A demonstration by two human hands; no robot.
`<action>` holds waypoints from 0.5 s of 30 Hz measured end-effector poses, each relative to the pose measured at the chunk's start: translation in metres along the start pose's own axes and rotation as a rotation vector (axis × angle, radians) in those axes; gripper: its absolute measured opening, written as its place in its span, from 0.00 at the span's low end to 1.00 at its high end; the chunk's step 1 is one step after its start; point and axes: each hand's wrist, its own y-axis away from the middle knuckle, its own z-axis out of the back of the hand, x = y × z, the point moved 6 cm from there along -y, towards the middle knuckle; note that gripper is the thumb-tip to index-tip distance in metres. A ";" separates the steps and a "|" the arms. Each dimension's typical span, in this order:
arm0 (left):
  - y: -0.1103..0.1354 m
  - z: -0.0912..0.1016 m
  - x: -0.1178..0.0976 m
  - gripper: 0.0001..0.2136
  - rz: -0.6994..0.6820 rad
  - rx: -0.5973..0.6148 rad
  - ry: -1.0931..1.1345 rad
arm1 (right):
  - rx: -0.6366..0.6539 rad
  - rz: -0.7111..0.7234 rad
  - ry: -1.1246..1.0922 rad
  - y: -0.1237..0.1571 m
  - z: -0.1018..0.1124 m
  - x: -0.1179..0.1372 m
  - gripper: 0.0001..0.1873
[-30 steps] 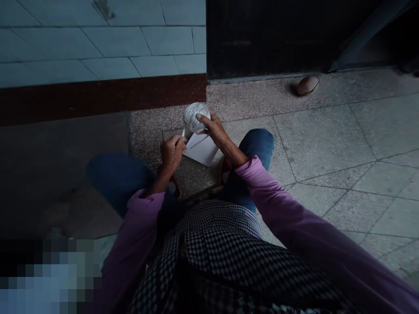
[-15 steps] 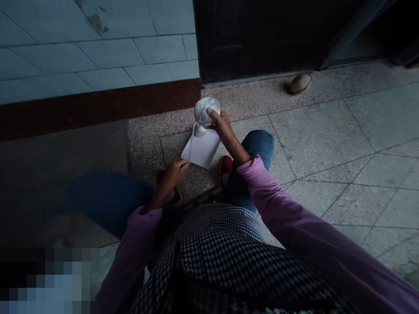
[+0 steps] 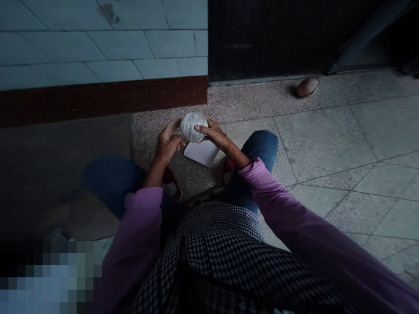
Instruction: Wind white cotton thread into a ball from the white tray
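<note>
A ball of shiny white string [image 3: 194, 127] is held up in front of me, between my two hands. My right hand [image 3: 211, 131] grips it from the right, with the thumb across its near face. At its left side is my left hand [image 3: 168, 141], fingers curled, the upper ones reaching to the ball's edge. The strand that ran to the left fingers is too hard to see now. Below the ball, a white flat sheet or box-like piece [image 3: 202, 152] lies on the floor between my feet, partly covered by the ball and right hand.
A rounded tan object [image 3: 307, 87] sits on the floor by the dark door [image 3: 262, 39]. The tiled wall [image 3: 124, 43] with its red-brown base strip [image 3: 108, 98] stands ahead on the left. My knees [image 3: 262, 148] rise on both sides.
My left hand has moved up and forward from near the white piece to the ball's left side. The ball has come down and left in my right hand, and the stretched strand no longer shows.
</note>
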 end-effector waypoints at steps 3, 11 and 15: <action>-0.003 -0.012 0.008 0.33 0.047 0.037 0.040 | 0.073 -0.066 -0.085 0.000 -0.009 -0.003 0.46; 0.001 0.007 0.021 0.30 0.056 -0.155 0.217 | 0.201 -0.185 -0.235 0.004 -0.017 -0.017 0.26; 0.007 0.021 -0.002 0.26 -0.026 -0.117 0.283 | 0.307 -0.165 -0.162 0.019 -0.018 -0.008 0.22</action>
